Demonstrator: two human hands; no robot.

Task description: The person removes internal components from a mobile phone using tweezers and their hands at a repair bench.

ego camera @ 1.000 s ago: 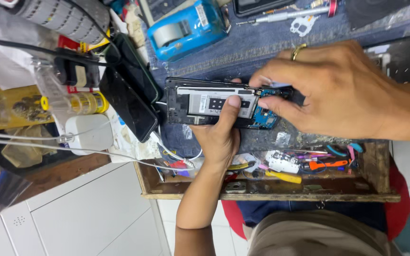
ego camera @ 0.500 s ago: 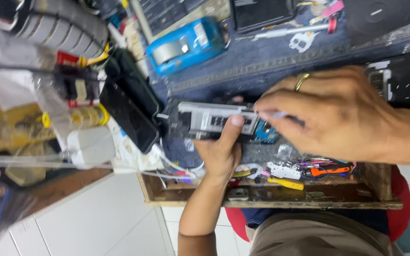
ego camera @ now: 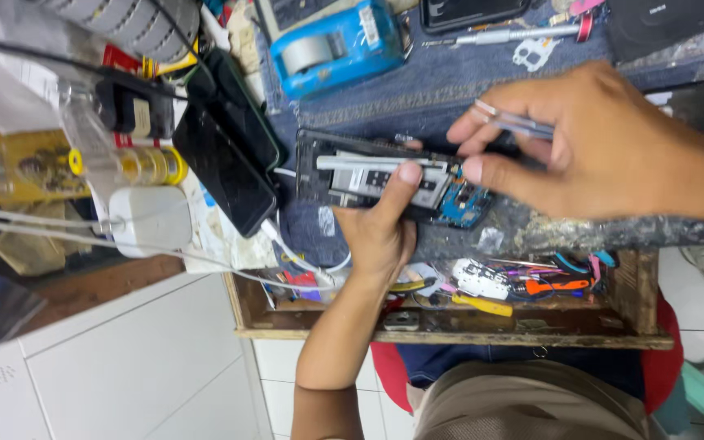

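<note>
Opened phone (ego camera: 385,179), its back cover off and its battery and blue circuit board bare, lies at the centre of the frame on a blue denim-covered bench (ego camera: 450,81). The left hand (ego camera: 380,236), coming up from the lower middle of the frame, grips the phone's near edge, thumb pressed flat on the battery. The right hand (ego camera: 588,147), entering from the right, is closed around slim metal tweezers (ego camera: 515,122), pinched between thumb and fingers. A second ago this hand lay low over the phone's right end, hiding the board; now it has lifted and drawn back toward the upper right, so the board shows and the tweezer tips hang just above the phone's top edge. I cannot tell whether the tips carry anything. A blue tape dispenser (ego camera: 336,45) sits at upper centre, a second dark phone (ego camera: 226,163) to the left, and a wooden tray (ego camera: 450,326) of small tools below.
</note>
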